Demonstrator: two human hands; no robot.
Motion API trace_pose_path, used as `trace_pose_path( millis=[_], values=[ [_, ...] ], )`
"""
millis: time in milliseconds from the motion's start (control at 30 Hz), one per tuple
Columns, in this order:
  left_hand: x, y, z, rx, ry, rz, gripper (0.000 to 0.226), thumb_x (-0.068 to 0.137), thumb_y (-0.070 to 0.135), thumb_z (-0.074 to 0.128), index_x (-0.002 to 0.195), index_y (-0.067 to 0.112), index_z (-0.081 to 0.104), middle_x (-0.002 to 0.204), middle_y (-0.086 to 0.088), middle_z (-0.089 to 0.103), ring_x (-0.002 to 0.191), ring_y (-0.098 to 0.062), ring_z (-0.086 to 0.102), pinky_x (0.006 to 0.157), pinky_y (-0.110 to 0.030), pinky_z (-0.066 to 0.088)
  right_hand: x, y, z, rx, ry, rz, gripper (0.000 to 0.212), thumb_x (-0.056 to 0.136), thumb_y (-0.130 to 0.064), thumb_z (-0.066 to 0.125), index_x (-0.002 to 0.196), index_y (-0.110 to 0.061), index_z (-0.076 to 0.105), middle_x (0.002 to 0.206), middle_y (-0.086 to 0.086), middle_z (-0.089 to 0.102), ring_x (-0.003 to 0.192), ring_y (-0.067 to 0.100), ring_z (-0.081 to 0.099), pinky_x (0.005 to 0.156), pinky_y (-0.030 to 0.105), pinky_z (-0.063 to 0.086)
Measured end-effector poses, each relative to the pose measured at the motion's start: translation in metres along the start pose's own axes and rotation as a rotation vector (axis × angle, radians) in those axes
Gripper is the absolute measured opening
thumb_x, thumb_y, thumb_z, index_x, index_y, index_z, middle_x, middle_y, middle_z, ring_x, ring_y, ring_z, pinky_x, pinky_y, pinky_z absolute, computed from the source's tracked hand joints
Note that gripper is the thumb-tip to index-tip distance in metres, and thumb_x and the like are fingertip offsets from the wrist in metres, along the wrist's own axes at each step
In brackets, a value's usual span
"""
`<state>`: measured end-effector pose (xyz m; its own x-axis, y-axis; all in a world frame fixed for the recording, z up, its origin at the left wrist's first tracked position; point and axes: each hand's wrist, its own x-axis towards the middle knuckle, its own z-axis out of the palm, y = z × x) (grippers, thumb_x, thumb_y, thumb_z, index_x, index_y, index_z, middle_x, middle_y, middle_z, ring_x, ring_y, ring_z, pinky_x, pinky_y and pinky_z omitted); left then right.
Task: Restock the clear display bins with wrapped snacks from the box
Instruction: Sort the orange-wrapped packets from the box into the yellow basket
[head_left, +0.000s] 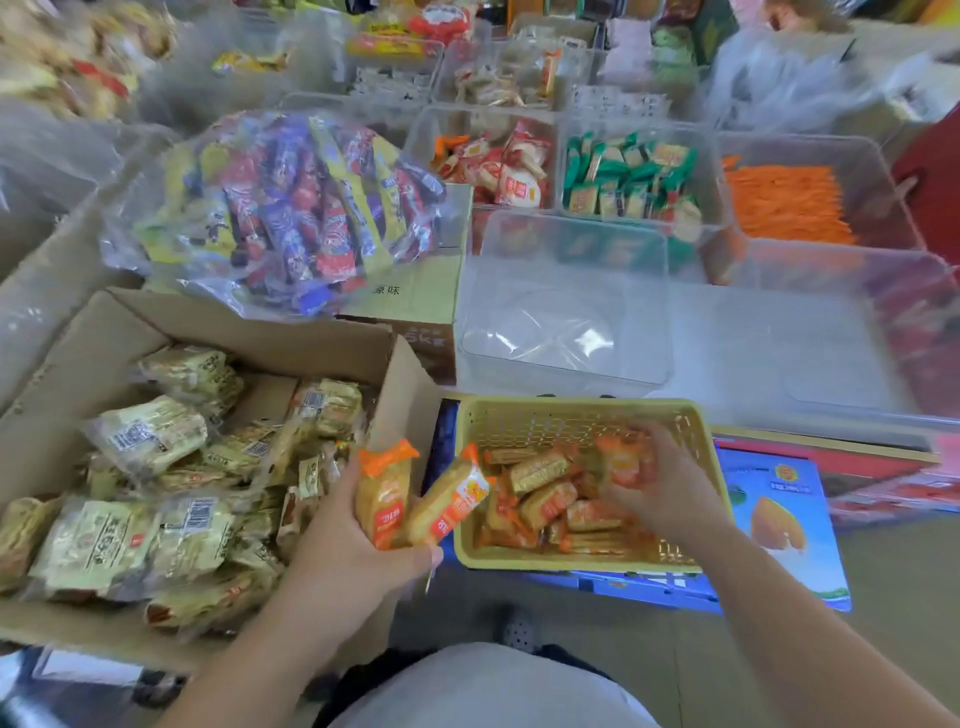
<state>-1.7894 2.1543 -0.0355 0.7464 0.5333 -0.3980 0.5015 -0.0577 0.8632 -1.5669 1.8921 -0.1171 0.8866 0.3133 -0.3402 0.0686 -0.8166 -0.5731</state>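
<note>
Left hand (337, 525): near centre, fingers curled round two packs (387, 493), thumb below; held betw. the box (234, 325) and the basket (571, 408).
Two packs: orange-and-clear wrappers, pale bar inside. Long axes run near-to-far, crimped orange ends pointing far and up; the right one leans right.
Right hand (670, 488): inside the yellow basket, near right. Fingers bent over loose packs (545, 499); blurred, can't tell if it grips one.
Loose packs: heaped flat, axes mixed, mostly left-right.
Handling (judged): light, soft, crushable, slick film. Take round the middle, a few at once, w/o squeezing.
Clear bin (566, 312): just far of the basket, looks unfilled.
Box: near left, holds pale wrapped snacks.
</note>
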Motion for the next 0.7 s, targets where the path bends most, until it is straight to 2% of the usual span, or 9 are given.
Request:
trace_pose_path(
  millis=[100, 200, 267, 333, 467, 533, 600, 633, 700],
  values=[
    [0.002, 0.003, 0.021, 0.083, -0.032, 0.02, 0.08, 0.06, 0.002, 0.093, 0.1, 0.063, 0.058, 0.089, 0.023, 0.072, 0.072, 0.0, 0.07, 0.048, -0.01, 0.048, 0.008, 0.01, 0.009, -0.287, -0.18, 0.002, 0.108, 0.064, -0.055, 0.072, 0.151, -0.049, 0.009, 0.153, 0.012, 0.028, 0.132, 0.037, 0.046, 0.099, 0.047, 0.048],
    [0.011, 0.011, 0.037, 0.225, -0.062, 0.023, 0.08, 0.051, 0.027, 0.09, 0.102, 0.072, 0.049, 0.094, 0.032, 0.07, 0.077, 0.002, 0.071, 0.051, -0.013, 0.051, 0.008, 0.013, 0.011, -0.284, -0.212, -0.031, 0.103, 0.072, -0.057, 0.072, 0.155, -0.046, 0.013, 0.165, 0.009, 0.007, 0.147, 0.037, 0.027, 0.113, 0.05, 0.036],
    [0.02, 0.015, 0.051, 0.369, -0.097, 0.085, 0.079, 0.05, 0.037, 0.085, 0.11, 0.069, 0.045, 0.098, 0.036, 0.066, 0.084, 0.009, 0.067, 0.058, -0.012, 0.05, 0.002, 0.014, 0.005, -0.221, -0.22, -0.075, 0.089, 0.077, -0.055, 0.071, 0.153, -0.041, 0.027, 0.164, 0.007, 0.015, 0.145, 0.034, 0.033, 0.116, 0.047, 0.034],
    [0.032, 0.02, 0.07, 0.544, -0.151, 0.174, 0.073, 0.054, 0.039, 0.082, 0.108, 0.066, 0.041, 0.099, 0.034, 0.062, 0.088, 0.011, 0.061, 0.062, -0.014, 0.048, -0.005, 0.015, -0.003, -0.14, -0.205, -0.128, 0.076, 0.079, -0.052, 0.071, 0.148, -0.036, 0.042, 0.159, 0.002, 0.027, 0.142, 0.027, 0.038, 0.116, 0.04, 0.034],
    [0.061, 0.025, 0.11, 0.902, -0.296, 0.279, 0.063, 0.063, 0.031, 0.082, 0.112, 0.038, 0.042, 0.105, 0.012, 0.058, 0.101, -0.016, 0.061, 0.078, -0.035, 0.053, -0.02, 0.013, -0.01, -0.06, -0.169, -0.165, 0.066, 0.083, -0.054, 0.071, 0.142, -0.032, 0.052, 0.153, -0.003, 0.039, 0.137, 0.019, 0.044, 0.114, 0.038, 0.036],
    [0.074, 0.022, 0.122, 1.048, -0.369, 0.288, 0.082, 0.069, 0.037, 0.086, 0.136, 0.029, 0.038, 0.122, 0.0, 0.057, 0.117, -0.026, 0.055, 0.092, -0.04, 0.05, -0.027, 0.012, -0.01, -0.042, -0.173, -0.179, 0.063, 0.084, -0.057, 0.069, 0.14, -0.033, 0.053, 0.149, -0.005, 0.044, 0.135, 0.017, 0.045, 0.111, 0.039, 0.039],
    [0.08, 0.016, 0.126, 1.184, -0.406, 0.299, 0.114, 0.077, 0.05, 0.082, 0.161, 0.02, 0.011, 0.142, -0.01, 0.048, 0.132, -0.033, 0.045, 0.111, -0.044, 0.04, -0.032, 0.009, -0.006, -0.021, -0.176, -0.199, 0.058, 0.086, -0.056, 0.068, 0.138, -0.034, 0.055, 0.14, -0.009, 0.049, 0.129, 0.014, 0.049, 0.102, 0.03, 0.041],
    [0.081, 0.014, 0.125, 1.234, -0.401, 0.327, 0.117, 0.08, 0.055, 0.077, 0.162, 0.017, 0.004, 0.149, -0.013, 0.043, 0.136, -0.035, 0.04, 0.117, -0.045, 0.034, -0.034, 0.007, -0.003, -0.011, -0.173, -0.209, 0.055, 0.087, -0.054, 0.068, 0.137, -0.034, 0.056, 0.135, -0.01, 0.05, 0.126, 0.013, 0.051, 0.098, 0.028, 0.041],
    [0.076, 0.011, 0.117, 1.237, -0.368, 0.444, 0.105, 0.084, 0.061, 0.069, 0.162, 0.015, 0.014, 0.152, -0.013, 0.04, 0.139, -0.033, 0.036, 0.12, -0.044, 0.029, -0.036, 0.0, 0.003, 0.02, -0.174, -0.223, 0.053, 0.087, -0.051, 0.069, 0.135, -0.031, 0.058, 0.132, -0.01, 0.053, 0.126, 0.013, 0.051, 0.1, 0.028, 0.04]
  ],
)
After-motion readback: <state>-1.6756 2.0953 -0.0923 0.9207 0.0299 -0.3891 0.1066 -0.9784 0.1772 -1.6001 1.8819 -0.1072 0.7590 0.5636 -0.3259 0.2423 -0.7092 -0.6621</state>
